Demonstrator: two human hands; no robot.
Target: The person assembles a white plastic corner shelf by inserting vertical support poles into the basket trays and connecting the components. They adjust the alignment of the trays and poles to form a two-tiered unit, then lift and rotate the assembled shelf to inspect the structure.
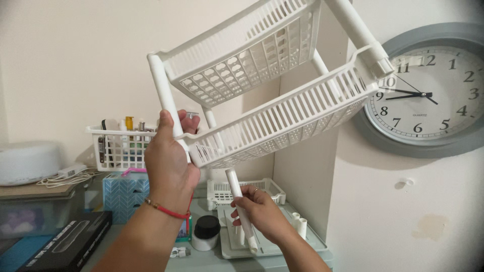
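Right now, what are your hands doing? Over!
Left hand grip shut on rack post, rack tilted in the air. Right hand grip shut on loose tube under it. Nothing between them.

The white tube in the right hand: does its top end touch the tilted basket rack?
Cannot tell. In the head view the top of the white tube in the right hand meets the underside of the basket rack, but overlap hides any gap.
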